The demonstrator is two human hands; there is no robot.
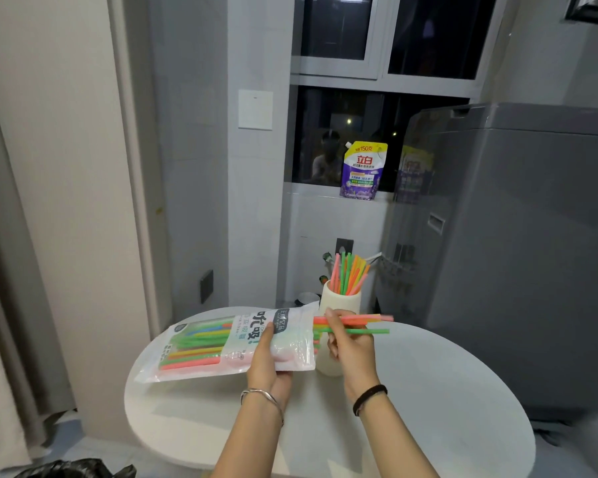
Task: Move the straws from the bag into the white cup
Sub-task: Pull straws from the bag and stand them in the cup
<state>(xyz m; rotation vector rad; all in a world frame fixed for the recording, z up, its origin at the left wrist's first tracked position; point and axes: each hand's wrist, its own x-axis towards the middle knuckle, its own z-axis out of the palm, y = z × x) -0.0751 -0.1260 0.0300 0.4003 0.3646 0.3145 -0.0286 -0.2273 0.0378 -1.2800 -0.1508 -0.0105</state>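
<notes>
Several straws (356, 324), pink, yellow and green, lay level across the view. Their long axis ran left to right, their free ends pointed right, and their left ends were at or just out of the mouth of the bag (214, 343); which of the two I could not tell. The right hand (351, 353) pinched them near their left ends, fingers curled round the bunch. The left hand (266, 360) gripped the bag from below near its open end, thumb on the printed face, and held it flat above the table (446, 391), with many straws left inside.

The cup (339, 300) stood just behind the right hand, partly hidden by it and by the bag's corner. Its rim was a little above the held bunch and already crowded with upright straws (349, 274). The right hand was the nearer to it. By my reading, the next move depended on that mismatch: the bunch lay level while the cup's mouth faced up. So the bunch would need clearing from the bag, swinging upright and lifting over the rim into what gap remained.
</notes>
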